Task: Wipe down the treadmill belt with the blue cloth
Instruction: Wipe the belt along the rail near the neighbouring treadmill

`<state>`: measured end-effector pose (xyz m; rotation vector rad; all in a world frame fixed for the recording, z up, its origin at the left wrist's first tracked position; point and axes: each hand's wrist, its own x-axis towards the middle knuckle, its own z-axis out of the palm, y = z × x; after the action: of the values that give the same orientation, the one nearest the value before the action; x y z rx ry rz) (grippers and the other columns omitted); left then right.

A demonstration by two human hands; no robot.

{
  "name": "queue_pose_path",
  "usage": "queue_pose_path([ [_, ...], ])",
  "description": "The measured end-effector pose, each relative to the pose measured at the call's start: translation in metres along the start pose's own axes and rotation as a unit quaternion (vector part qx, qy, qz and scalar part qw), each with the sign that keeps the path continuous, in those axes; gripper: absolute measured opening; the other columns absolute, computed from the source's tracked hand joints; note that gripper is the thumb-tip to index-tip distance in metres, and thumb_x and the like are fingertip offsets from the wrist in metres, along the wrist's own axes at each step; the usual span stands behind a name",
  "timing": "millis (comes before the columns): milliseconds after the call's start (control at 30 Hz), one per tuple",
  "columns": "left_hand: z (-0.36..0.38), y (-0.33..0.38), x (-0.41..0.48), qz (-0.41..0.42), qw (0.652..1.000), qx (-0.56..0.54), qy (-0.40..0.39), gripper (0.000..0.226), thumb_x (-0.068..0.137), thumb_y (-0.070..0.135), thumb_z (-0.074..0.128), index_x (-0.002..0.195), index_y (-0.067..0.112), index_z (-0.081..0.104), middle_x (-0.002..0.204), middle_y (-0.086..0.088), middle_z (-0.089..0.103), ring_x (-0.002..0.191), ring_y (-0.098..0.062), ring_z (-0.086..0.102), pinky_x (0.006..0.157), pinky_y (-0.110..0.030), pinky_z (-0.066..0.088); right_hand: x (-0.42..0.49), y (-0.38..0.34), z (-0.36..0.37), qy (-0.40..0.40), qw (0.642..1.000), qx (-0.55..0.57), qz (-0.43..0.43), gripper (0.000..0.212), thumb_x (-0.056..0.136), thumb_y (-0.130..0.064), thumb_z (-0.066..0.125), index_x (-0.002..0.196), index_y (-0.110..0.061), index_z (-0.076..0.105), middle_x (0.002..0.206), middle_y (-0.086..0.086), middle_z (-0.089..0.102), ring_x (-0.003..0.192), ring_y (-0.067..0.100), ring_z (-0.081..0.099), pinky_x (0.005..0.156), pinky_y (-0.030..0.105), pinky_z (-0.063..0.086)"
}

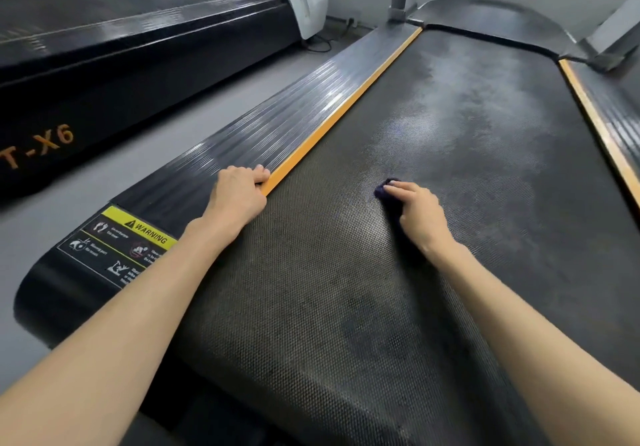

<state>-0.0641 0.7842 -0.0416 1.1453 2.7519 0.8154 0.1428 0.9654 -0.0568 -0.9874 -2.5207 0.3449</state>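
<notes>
Black with orange T-X6 lettering, a second treadmill [104, 65] fills the upper left of the frame, beyond a band of grey floor [104, 175]. A yellow warning sticker [117, 245] sits at the lower left on the ribbed side rail [277, 123]. The left hand [240, 191] curls its fingers over that rail's orange strip [346, 106], gripping it. On the treadmill belt [467, 134], right of centre, the right hand [420, 213] closes over the bunched blue cloth [383, 190], pressing it down.
</notes>
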Motion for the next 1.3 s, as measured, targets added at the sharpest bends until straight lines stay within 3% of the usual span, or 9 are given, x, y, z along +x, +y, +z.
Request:
queue_pose_path([
  [233, 0.001, -0.002, 0.001, 0.011, 1.0, 0.01, 0.005, 0.041, 0.093, 0.004, 0.041, 0.13, 0.016, 0.055, 0.132, -0.002, 0.057, 0.127, -0.024, 0.046, 0.106, -0.031, 0.034, -0.058, -0.014, -0.003, -0.092, 0.974, 0.029, -0.207, 0.057, 0.076, 0.017, 0.047, 0.117, -0.018, 0.066, 0.126, -0.003, 0.059, 0.116, 0.016, 0.051, 0.096, 0.022, 0.034],
  [400, 0.004, -0.004, 0.005, 0.014, 1.0, 0.023, 0.006, 0.042, 0.092, 0.004, 0.041, 0.131, 0.017, 0.055, 0.132, -0.003, 0.057, 0.126, -0.026, 0.046, 0.105, -0.034, 0.036, -0.011, 0.014, -0.01, -0.002, 0.999, -0.03, 0.039, 0.058, 0.076, 0.013, 0.043, 0.119, -0.02, 0.064, 0.134, -0.002, 0.054, 0.127, 0.026, 0.043, 0.098, 0.029, 0.034],
  [633, 0.003, -0.004, 0.002, 0.017, 1.0, 0.021, -0.005, 0.044, 0.09, 0.004, 0.042, 0.127, 0.022, 0.058, 0.13, -0.005, 0.058, 0.124, -0.03, 0.046, 0.104, -0.037, 0.036, -0.064, -0.042, 0.005, -0.149, 0.949, 0.05, -0.274, 0.055, 0.081, 0.013, 0.044, 0.125, -0.017, 0.059, 0.134, -0.003, 0.053, 0.121, 0.008, 0.04, 0.103, 0.013, 0.024],
  [833, -0.025, -0.002, 0.008, 0.021, 0.997, 0.032, -0.072, 0.045, 0.087, 0.0, 0.042, 0.12, 0.022, 0.064, 0.129, -0.002, 0.059, 0.123, -0.023, 0.048, 0.105, -0.035, 0.038, -0.003, -0.018, 0.0, -0.01, 1.0, 0.009, -0.004, 0.053, 0.078, 0.015, 0.042, 0.119, -0.009, 0.063, 0.134, 0.003, 0.055, 0.127, 0.028, 0.043, 0.097, 0.029, 0.032],
  [900, -0.036, -0.005, 0.007, 0.034, 0.995, 0.06, -0.078, 0.039, 0.086, 0.002, 0.048, 0.113, 0.022, 0.068, 0.121, -0.002, 0.063, 0.116, -0.022, 0.054, 0.1, -0.034, 0.042, -0.03, -0.058, 0.014, -0.064, 0.991, 0.048, -0.104, 0.056, 0.079, 0.013, 0.041, 0.124, -0.013, 0.06, 0.136, 0.001, 0.052, 0.128, 0.026, 0.041, 0.102, 0.031, 0.032],
  [1000, -0.044, -0.011, 0.002, 0.055, 0.991, 0.091, -0.078, 0.031, 0.085, 0.009, 0.057, 0.112, 0.021, 0.068, 0.116, -0.002, 0.066, 0.108, -0.02, 0.059, 0.096, -0.033, 0.045, -0.077, -0.094, 0.026, -0.186, 0.917, 0.101, -0.339, 0.053, 0.083, 0.01, 0.046, 0.128, -0.016, 0.057, 0.138, 0.0, 0.051, 0.129, 0.018, 0.04, 0.106, 0.027, 0.028],
  [1067, -0.046, -0.012, -0.007, 0.066, 0.99, 0.098, -0.076, 0.03, 0.086, 0.01, 0.059, 0.114, 0.018, 0.067, 0.115, -0.004, 0.065, 0.105, -0.02, 0.059, 0.092, -0.03, 0.046, -0.053, -0.08, 0.022, -0.204, 0.897, 0.073, -0.385, 0.054, 0.084, 0.011, 0.047, 0.129, -0.017, 0.056, 0.139, 0.0, 0.049, 0.13, 0.017, 0.04, 0.108, 0.027, 0.029],
  [1200, -0.045, -0.016, -0.023, 0.075, 0.991, 0.099, -0.048, 0.031, 0.088, 0.009, 0.058, 0.117, 0.013, 0.065, 0.116, -0.007, 0.058, 0.105, -0.023, 0.057, 0.089, -0.029, 0.046, 0.022, -0.052, 0.025, -0.082, 0.989, 0.022, -0.118, 0.06, 0.083, 0.014, 0.037, 0.128, -0.02, 0.056, 0.142, -0.003, 0.045, 0.134, 0.022, 0.036, 0.104, 0.037, 0.032],
  [1300, -0.045, -0.02, -0.029, 0.081, 0.991, 0.099, -0.039, 0.031, 0.089, 0.012, 0.057, 0.12, 0.013, 0.064, 0.12, -0.006, 0.057, 0.108, -0.024, 0.055, 0.093, -0.032, 0.046, -0.01, -0.092, 0.031, -0.131, 0.972, 0.038, -0.193, 0.057, 0.084, 0.012, 0.039, 0.132, -0.017, 0.052, 0.143, -0.003, 0.044, 0.135, 0.02, 0.032, 0.106, 0.035, 0.027],
])
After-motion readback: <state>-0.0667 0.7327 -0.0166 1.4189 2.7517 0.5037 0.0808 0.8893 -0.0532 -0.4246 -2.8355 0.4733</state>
